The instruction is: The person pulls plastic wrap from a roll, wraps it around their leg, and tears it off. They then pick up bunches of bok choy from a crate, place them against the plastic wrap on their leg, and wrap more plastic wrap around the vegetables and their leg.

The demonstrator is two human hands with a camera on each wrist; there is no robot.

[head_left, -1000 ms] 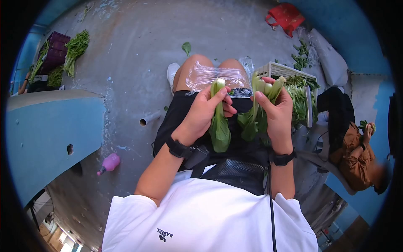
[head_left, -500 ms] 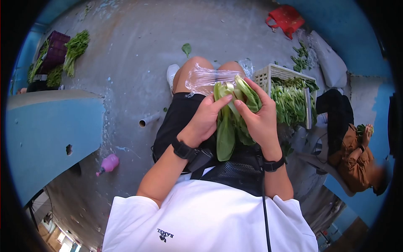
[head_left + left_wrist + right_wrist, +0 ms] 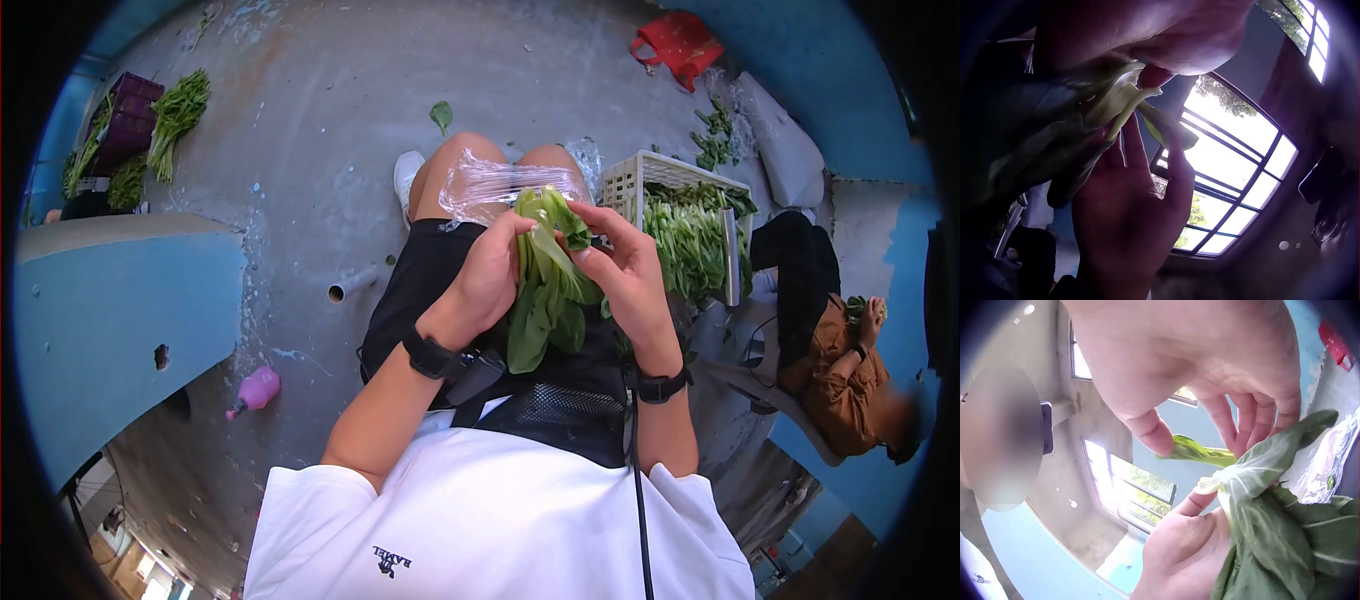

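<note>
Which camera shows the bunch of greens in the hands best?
The head view: it shows the whole bunch of greens between the left hand and right hand. The left wrist view shows only pale stems and shadowed leaves; the right wrist view crops the leaves at its edge.

a worn grey concrete floor (image 3: 330, 120) spreads out, with what looks like a low blue wall (image 3: 120, 310) at one side; big gridded windows (image 3: 1235, 156) let in bright daylight.
</note>
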